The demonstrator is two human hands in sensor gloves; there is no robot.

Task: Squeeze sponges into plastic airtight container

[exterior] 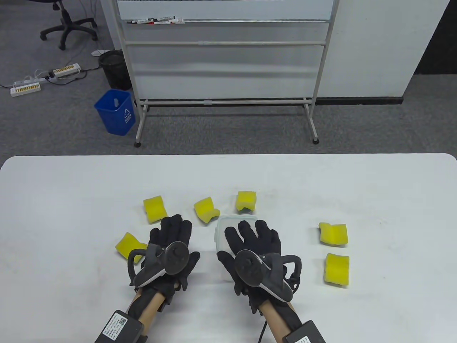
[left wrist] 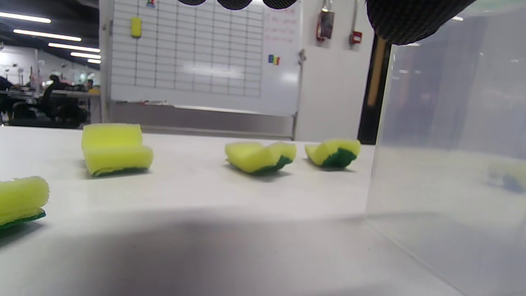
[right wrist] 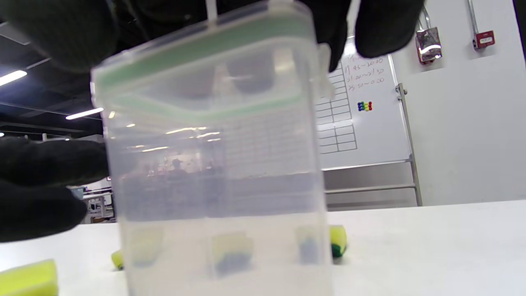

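Note:
A clear plastic container (exterior: 223, 228) with a green-sealed lid stands on the white table (exterior: 71, 185). My right hand (exterior: 253, 239) rests on its lid with the fingers spread. In the right wrist view the container (right wrist: 218, 164) fills the middle, with my fingers (right wrist: 382, 28) over its top and the thumb (right wrist: 41, 185) beside it. My left hand (exterior: 171, 235) lies flat and empty on the table just left of the container. Several yellow sponges with green undersides lie around: three behind the hands (exterior: 155, 209) (exterior: 206, 210) (exterior: 246, 200), one at the left (exterior: 129, 245), two at the right (exterior: 333, 234) (exterior: 337, 268).
In the left wrist view the container wall (left wrist: 452, 164) stands at the right, with sponges (left wrist: 116, 149) (left wrist: 261, 156) (left wrist: 335, 152) beyond. A whiteboard stand (exterior: 225, 100) and a blue bin (exterior: 116, 112) stand on the floor behind the table.

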